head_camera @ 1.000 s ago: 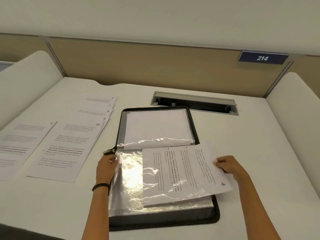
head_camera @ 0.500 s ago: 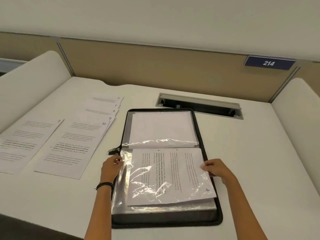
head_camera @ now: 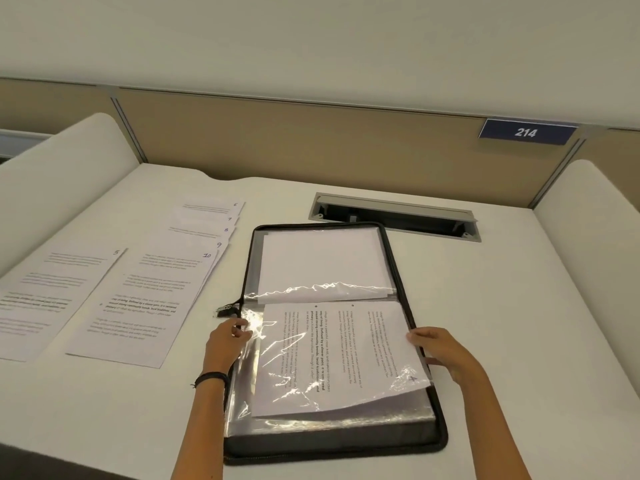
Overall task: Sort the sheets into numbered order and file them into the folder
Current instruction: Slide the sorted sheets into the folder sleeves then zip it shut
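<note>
Over the open folder (head_camera: 395, 258) on the bench (head_camera: 519, 306), the left hand (head_camera: 225, 341) pinches the left edge of the clear sleeve (head_camera: 247, 389) while the right hand (head_camera: 441, 349) grips sheet 4 (head_camera: 346, 355), lying almost fully inside, which should be slid flat and square to avoid creasing.

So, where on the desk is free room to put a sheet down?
Bare desk lies right of the folder, up to the right divider. Left of the folder is crowded with numbered sheets.
</note>
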